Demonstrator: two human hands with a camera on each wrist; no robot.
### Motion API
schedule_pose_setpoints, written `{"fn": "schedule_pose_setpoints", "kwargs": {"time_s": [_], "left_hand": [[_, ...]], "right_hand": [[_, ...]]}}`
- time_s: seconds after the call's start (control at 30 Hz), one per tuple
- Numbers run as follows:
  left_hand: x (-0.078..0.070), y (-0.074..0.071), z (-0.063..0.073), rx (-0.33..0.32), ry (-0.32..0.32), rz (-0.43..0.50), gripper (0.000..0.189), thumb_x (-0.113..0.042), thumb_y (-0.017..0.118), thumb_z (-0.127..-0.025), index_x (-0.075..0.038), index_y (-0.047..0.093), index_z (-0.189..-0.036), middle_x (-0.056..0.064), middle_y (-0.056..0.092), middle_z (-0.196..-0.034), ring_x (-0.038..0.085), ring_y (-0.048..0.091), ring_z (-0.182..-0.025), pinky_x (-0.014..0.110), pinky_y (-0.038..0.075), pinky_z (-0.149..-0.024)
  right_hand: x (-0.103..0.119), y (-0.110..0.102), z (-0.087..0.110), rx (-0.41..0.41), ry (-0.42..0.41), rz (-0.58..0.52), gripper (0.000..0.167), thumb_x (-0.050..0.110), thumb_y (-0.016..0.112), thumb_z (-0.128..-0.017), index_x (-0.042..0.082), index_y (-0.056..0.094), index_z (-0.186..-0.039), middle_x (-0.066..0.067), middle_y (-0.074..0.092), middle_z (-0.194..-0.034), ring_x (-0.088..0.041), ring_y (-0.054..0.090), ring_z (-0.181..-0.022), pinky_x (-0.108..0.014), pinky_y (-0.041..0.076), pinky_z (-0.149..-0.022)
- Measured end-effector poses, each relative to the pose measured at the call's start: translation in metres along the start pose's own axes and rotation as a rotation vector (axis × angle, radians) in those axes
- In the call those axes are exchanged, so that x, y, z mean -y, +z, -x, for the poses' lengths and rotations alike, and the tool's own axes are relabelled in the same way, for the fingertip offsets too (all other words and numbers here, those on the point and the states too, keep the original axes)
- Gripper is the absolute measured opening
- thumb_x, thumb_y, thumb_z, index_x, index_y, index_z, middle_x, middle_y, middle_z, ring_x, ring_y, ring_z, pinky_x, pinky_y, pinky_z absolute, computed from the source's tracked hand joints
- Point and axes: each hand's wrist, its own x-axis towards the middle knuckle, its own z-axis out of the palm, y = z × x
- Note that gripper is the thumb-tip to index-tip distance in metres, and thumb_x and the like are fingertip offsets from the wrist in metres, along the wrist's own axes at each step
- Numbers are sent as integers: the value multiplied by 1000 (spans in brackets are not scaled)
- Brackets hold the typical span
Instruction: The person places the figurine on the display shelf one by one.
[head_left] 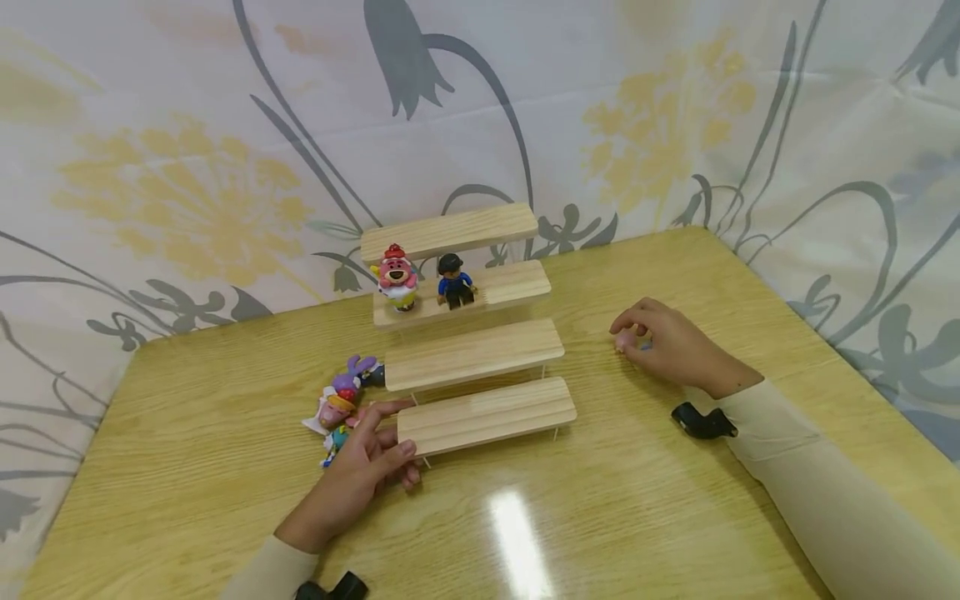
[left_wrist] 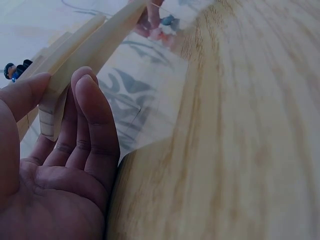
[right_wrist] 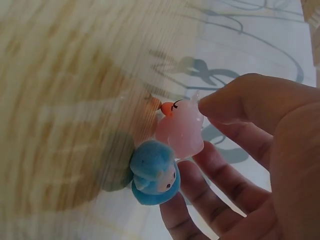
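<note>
My left hand [head_left: 367, 467] grips the left end of the lowest step of a stepped wooden display shelf [head_left: 487, 415], thumb on top and fingers beneath. A pink bear figurine [head_left: 397, 279] and a toy figure in a black cap and blue top [head_left: 455, 282] are on the second step from the top. To the right of the shelf, my right hand [head_left: 678, 346] pinches a small pink duck [right_wrist: 182, 130] between thumb and index finger, low at the table. Beside the duck is a small blue-hooded figurine [right_wrist: 152, 172], next to my other fingers.
Left of the shelf lie several figurines, among them a purple one [head_left: 348, 379] and a pink-faced one with an orange-brimmed hat [head_left: 333, 410]. The wooden table [head_left: 600, 517] reaches back to a flower-patterned cloth [head_left: 525, 125].
</note>
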Motion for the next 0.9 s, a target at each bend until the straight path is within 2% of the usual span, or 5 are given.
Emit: {"fn": "schedule_pose_setpoints", "kwargs": {"time_s": [0.23, 0.53, 0.9], "left_hand": [[0, 2, 2, -10, -39, -2, 53, -10, 50, -105, -4, 21, -150, 3, 65, -99, 9, 67, -78, 26, 59, -73], [2, 2, 1, 7, -9, 20, 53, -8, 49, -105, -4, 22, -150, 2, 65, -103, 8, 67, -78, 25, 59, -73], [-4, 2, 1, -2, -25, -7, 56, -10, 50, -105, -2, 19, -151, 2, 65, -99, 8, 67, -78, 26, 59, -73]], "right_hand": [[-1, 3, 1, -9, -32, 32, 17, 4, 71, -90, 2, 71, -107, -14, 62, -108, -22, 61, -88, -38, 54, -75], [-1, 2, 0, -29, -61, 55, 21, 3, 74, -88, 1, 71, -109, -14, 63, -107, -22, 64, -88, -39, 56, -75], [-2, 2, -2, -39, -2, 50, 20, 5, 69, -92, 1, 71, -111, -14, 65, -104, -25, 64, -89, -40, 55, -76]]}}
